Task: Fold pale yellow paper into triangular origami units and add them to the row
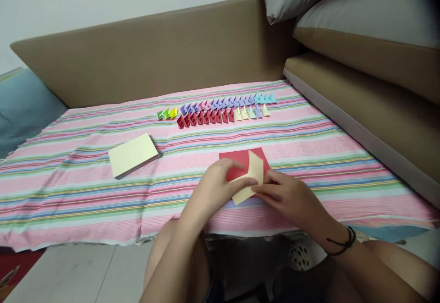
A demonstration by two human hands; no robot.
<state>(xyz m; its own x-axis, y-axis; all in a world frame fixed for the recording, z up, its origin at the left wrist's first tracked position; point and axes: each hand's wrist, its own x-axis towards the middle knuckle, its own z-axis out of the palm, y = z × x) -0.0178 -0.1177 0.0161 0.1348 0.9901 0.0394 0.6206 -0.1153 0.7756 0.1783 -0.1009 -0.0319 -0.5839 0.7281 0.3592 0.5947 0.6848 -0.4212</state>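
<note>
A pale yellow sheet of paper point(252, 177), partly folded, lies over a red sheet point(240, 158) on the striped cloth point(85, 193). My left hand point(218, 186) presses on the yellow paper's left part, fingers curled over the fold. My right hand point(287, 197) pinches the paper's right edge with thumb and fingers together. A black band sits on my right wrist.
Two rows of small folded paper pieces point(220, 109) in green, purple, pink, blue, red and yellow stand farther back. A stack of pale yellow paper point(132, 155) lies to the left. Brown sofa back point(154, 51) behind, cushions point(371, 28) at right.
</note>
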